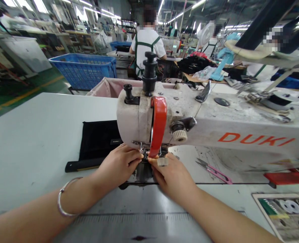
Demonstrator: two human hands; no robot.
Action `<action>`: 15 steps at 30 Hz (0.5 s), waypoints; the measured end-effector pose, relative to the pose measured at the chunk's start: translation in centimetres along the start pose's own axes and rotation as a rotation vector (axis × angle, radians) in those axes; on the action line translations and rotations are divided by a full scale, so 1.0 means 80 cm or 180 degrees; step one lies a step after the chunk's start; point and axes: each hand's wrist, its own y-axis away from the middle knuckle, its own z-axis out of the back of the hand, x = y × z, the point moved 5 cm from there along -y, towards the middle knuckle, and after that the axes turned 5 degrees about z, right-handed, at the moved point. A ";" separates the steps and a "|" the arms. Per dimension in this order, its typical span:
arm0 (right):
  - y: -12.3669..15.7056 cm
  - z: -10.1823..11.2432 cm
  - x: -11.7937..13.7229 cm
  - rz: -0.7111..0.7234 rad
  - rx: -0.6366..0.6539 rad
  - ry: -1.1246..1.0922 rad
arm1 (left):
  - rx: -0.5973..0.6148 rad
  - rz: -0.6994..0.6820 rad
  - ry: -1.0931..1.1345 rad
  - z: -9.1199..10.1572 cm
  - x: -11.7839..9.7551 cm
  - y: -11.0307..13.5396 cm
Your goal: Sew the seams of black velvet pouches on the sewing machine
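A white sewing machine (207, 131) with an orange-red guard (159, 125) stands before me. My left hand (120, 163) is closed in a pinch at the left of the presser foot, on the edge of a black fabric piece (96, 141). That piece lies flat to the left, with a small label and a zipper (88, 167) along its near edge. My right hand (173, 173) is pinched closed just right of the needle area, its fingertips close to the left ones. What lies between its fingers is hidden by the hand and the guard.
Pink-handled thread snips (216, 172) lie under the machine arm. A parts tray (270, 221) with bobbins sits at the right, near a red pad (288, 178). Behind the table (38, 135) are a pink fabric bin (106, 87), a blue basket (86, 69) and a seated co-worker (146, 47).
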 end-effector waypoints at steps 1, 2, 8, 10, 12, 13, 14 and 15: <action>0.000 -0.001 0.000 -0.0006 0.0000 0.0001 | 0.0003 0.0006 -0.0017 0.000 0.000 0.000; 0.001 -0.001 -0.001 -0.0013 -0.0002 0.0001 | 0.0001 0.0008 -0.0031 -0.001 0.000 -0.001; 0.002 -0.003 -0.002 -0.0054 0.0035 0.0002 | -0.0065 0.0011 -0.0047 -0.002 0.000 -0.002; 0.002 -0.003 -0.002 -0.0081 0.0040 0.0004 | -0.0070 0.0025 -0.0057 -0.001 0.000 -0.002; 0.002 -0.003 -0.001 -0.0110 0.0032 0.0003 | -0.0076 0.0029 -0.0066 -0.002 -0.001 -0.002; 0.002 -0.003 -0.001 -0.0118 0.0030 -0.0002 | -0.0079 0.0025 -0.0067 -0.002 -0.001 -0.003; 0.002 -0.003 -0.001 -0.0123 0.0033 -0.0008 | -0.0083 0.0022 -0.0065 -0.002 -0.001 -0.003; 0.001 -0.003 -0.001 -0.0130 0.0041 -0.0010 | -0.0087 0.0020 -0.0062 -0.002 0.000 -0.003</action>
